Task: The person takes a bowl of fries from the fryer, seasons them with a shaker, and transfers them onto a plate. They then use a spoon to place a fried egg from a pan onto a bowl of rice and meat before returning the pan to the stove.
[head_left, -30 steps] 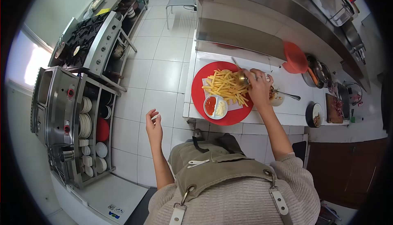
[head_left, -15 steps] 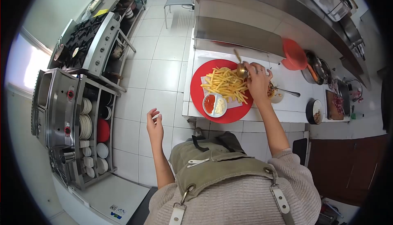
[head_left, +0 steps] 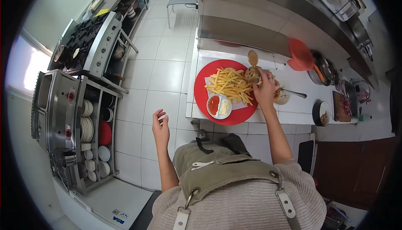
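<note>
The shaker (head_left: 252,74) gripped in the right hand (head_left: 266,88) is made of metal with a dull shine. The round plate (head_left: 240,116) is seen as smooth red plastic with a soft gloss. A sheet of matt white paper (head_left: 208,82) is laid under the fries (head_left: 229,85), whose surface looks dry and rough. The sauce dish (head_left: 220,106) is finished in a glossy white glaze. The counter (head_left: 293,104) and the floor (head_left: 167,75) are covered in glossy white tiles. Brushed steel is shown on the shelf (head_left: 243,31) and the range (head_left: 90,41). The apron (head_left: 222,175) is cut from matt olive cloth, and the sweater (head_left: 251,209) is knitted in ribbed wool.
</note>
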### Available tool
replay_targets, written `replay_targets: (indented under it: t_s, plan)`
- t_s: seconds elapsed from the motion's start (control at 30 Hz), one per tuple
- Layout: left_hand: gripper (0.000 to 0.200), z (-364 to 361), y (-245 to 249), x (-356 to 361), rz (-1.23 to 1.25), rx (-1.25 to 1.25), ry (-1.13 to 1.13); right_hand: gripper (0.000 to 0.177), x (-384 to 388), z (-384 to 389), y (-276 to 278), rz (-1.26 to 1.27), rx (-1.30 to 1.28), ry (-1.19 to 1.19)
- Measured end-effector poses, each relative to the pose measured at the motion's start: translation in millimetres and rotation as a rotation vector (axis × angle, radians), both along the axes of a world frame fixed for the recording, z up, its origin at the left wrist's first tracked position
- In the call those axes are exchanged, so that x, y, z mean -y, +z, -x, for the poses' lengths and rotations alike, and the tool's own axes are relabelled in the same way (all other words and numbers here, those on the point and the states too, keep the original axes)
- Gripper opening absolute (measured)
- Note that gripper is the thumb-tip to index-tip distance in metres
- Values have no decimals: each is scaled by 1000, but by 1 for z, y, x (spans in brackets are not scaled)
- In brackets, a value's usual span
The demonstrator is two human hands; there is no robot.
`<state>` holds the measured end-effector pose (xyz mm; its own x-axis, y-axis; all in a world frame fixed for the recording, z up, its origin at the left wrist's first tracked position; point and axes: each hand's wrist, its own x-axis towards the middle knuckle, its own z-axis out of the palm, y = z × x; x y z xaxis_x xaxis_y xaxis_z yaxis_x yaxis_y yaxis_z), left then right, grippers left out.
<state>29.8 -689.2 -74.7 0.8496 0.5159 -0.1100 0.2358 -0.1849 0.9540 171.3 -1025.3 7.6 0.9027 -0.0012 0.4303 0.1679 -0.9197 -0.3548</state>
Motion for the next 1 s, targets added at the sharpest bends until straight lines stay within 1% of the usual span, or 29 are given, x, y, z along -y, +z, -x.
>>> replay_targets:
  t_s: [0.03, 0.07, 0.13, 0.17, 0.23, 0.3, 0.37, 0.4, 0.47, 0.53, 0.57, 0.6, 0.67, 0.7, 0.77, 0.83, 0.87, 0.9, 0.97, 1.0]
  plan:
    - [30, -1, 0, 1, 5, 7, -14, 57, -1, 3, 4, -67, -1, -15]
    - [30, -3, 4, 4, 4, 10, -17, 57, 1, 4, 4, -68, 3, -18]
    - [30, -7, 15, 11, 12, -9, -44, 54, 7, 4, 4, -660, -51, 132]
    - [30, -9, 14, 13, 8, -3, -52, 54, 7, 7, 12, -663, -42, 126]
    - [30, -15, 10, 17, 7, 25, -99, 52, 1, 16, 52, -864, -228, 250]
    - [30, -22, 11, 23, -4, 77, -122, 52, -8, 29, 97, -908, -192, 294]
    - [31, -29, 5, 26, -10, 87, -135, 60, -12, 39, 140, -908, -259, 521]
    - [31, -33, 10, 28, -15, 117, -144, 60, -16, 42, 165, -904, -225, 527]
    - [30, -37, 21, 31, -15, 38, -163, 69, -23, 53, 211, -1026, -246, 786]
    - [30, -43, 26, 31, -13, 66, -168, 74, -26, 50, 249, -917, -125, 855]
    - [30, -42, 27, 31, -4, 77, -168, 73, -28, 41, 264, -862, -64, 851]
    - [31, -43, 28, 30, -11, 103, -159, 72, -30, 30, 277, -809, -5, 845]
    - [31, -46, 24, 28, 0, 130, -153, 69, -41, 12, 303, -813, 69, 756]
    - [31, -45, 24, 26, 15, 162, -137, 69, -41, -6, 309, -821, 62, 778]
    - [31, -44, 32, 26, 17, 193, -131, 71, -43, -43, 314, -460, 261, 557]
    - [30, -44, 24, 22, 20, 222, -114, 73, -54, -58, 317, -357, 342, 563]
    - [30, -42, 26, 20, 15, 219, -67, 74, -52, -68, 318, -411, 231, 539]
    - [30, -40, 29, 20, 8, 197, -65, 74, -53, -73, 317, -416, 220, 578]
    - [31, -35, 30, 13, 6, 182, -41, 77, -56, -79, 320, -361, 306, 439]
    - [31, -33, 29, 11, 8, 161, -25, 77, -58, -83, 319, -359, 306, 463]
